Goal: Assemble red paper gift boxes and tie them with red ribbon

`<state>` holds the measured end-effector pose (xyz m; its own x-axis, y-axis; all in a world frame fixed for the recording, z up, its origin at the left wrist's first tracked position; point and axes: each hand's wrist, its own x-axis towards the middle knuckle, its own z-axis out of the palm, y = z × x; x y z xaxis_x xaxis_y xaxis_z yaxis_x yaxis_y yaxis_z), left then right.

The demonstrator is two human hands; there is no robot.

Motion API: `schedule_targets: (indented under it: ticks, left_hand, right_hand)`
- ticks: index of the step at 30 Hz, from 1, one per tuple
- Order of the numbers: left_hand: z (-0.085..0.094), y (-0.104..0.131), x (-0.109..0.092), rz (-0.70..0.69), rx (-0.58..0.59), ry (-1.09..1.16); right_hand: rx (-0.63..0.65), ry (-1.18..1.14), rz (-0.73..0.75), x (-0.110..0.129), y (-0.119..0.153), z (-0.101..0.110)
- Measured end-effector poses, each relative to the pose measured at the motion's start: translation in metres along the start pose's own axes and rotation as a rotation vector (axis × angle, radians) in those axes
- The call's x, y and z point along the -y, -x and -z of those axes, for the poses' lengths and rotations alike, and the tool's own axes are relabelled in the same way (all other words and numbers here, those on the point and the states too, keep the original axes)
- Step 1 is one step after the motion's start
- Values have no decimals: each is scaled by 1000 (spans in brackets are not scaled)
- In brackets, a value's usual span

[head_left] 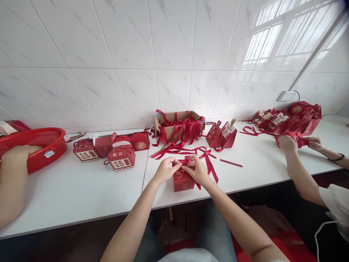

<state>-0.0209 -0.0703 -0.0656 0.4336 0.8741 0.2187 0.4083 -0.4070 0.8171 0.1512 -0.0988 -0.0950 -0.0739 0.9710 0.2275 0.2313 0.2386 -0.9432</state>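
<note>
A small red gift box point(184, 185) with gold print stands upright near the table's front edge. My left hand point(165, 171) is at its upper left, thumb and forefinger pinched at the red ribbon point(187, 160) on top. My right hand point(197, 170) meets it from the other side, its fingers closed on the same ribbon. The fingertips of both hands are close together and partly hide the knot area. Loose ribbon ends point(211, 170) lie on the table to the right of the box.
Behind is a cardboard box point(178, 128) heaped with red ribbons. Other red gift boxes point(121, 157) stand left, with two more point(228, 134) at right. A person's arm reaches into a red plastic basket point(46, 149) at far left. Another person's hands handle a red box point(293, 138) at right.
</note>
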Motion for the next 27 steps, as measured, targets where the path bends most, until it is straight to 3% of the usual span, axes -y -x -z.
schedule_targets:
  ticks: [7, 18, 27]
  left_hand:
    - [-6, 3, 4, 14, -4, 94]
    - [-8, 10, 8, -51, -5, 133]
    - [-15, 9, 14, -108, -101, 97]
  right_hand:
    - [-110, -8, 18, -8, 2, -6]
    - [-56, 28, 22, -10, 0, -3]
    - [-50, 161, 72, -8, 1, 4]
